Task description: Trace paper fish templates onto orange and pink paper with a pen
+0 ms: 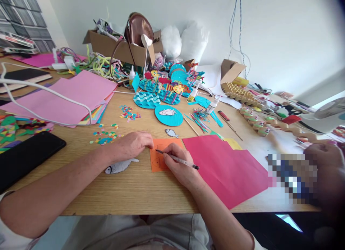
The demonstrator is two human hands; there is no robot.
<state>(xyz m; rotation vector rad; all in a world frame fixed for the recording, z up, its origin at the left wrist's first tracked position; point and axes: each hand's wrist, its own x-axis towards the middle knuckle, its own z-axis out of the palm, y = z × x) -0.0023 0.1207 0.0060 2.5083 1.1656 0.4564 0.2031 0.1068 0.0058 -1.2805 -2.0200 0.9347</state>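
A pen [179, 160] is gripped in the right hand [184, 172], its tip set at the orange paper [154, 163] on the tabletop [107, 196]; some drawn lines are hidden by that hand. The paper's upper left is touched by the left hand [136, 144], fingers bent; whether anything is pinched cannot be told. A black smartphone [29, 158] is cut off at left.

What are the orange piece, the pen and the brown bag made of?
The orange piece looks like matte paper or thin card: it's flat, with straight edges and drawn lines. The pen is probably smooth plastic, with a pale barrel and dark end. The brown bag has a soft shine, like leather, but could be imitation.
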